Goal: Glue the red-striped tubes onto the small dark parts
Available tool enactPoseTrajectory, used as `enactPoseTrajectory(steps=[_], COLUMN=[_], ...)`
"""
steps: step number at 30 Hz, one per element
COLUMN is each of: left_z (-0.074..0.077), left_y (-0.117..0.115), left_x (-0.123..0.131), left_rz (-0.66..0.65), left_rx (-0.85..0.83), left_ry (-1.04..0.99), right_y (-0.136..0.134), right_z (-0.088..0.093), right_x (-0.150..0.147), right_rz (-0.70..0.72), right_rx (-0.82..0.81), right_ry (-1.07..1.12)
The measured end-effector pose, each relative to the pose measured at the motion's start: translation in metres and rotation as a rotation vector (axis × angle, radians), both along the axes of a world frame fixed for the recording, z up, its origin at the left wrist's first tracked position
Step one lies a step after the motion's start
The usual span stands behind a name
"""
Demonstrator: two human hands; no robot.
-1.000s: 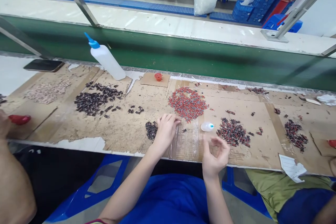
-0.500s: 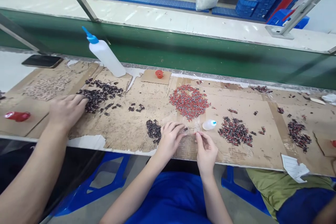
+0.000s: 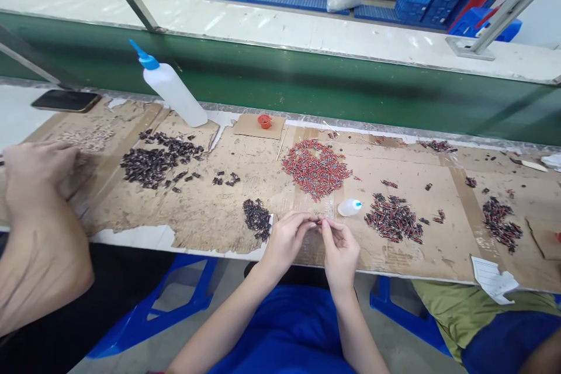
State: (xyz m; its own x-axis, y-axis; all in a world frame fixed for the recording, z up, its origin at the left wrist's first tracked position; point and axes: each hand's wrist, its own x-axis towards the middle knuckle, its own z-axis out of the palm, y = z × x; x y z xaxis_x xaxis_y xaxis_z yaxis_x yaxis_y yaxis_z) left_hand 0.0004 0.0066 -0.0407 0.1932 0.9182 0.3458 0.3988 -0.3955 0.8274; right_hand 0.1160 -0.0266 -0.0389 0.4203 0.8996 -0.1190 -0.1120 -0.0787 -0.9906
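On my feed, the body I work through shows as two bare hands and two bare forearms, uncovered as far up as the picture reaches. The left hand and right hand are slim, with long fingers. The left forearm and right forearm are slender too, and any sleeve lies beyond the bottom edge. Between them I see a bright blue top of plain, smooth cloth with a few soft folds. By the left elbow there is a pinkish sliver, too small for me to identify.
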Motion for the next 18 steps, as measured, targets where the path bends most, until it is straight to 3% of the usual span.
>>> enactPoseTrajectory(steps=[9, 18], left_z=[0.014, 0.022], left_y=[-0.003, -0.005], left_x=[0.004, 0.005], left_rz=[-0.015, -0.051], left_rx=[-0.057, -0.425], left_ry=[-0.120, -0.318], right_y=[-0.005, -0.011], right_z=[0.002, -0.005], right_x=[-0.001, 0.003], right_rz=[-0.001, -0.062], right_rx=[0.023, 0.080], right_ry=[-0.063, -0.290])
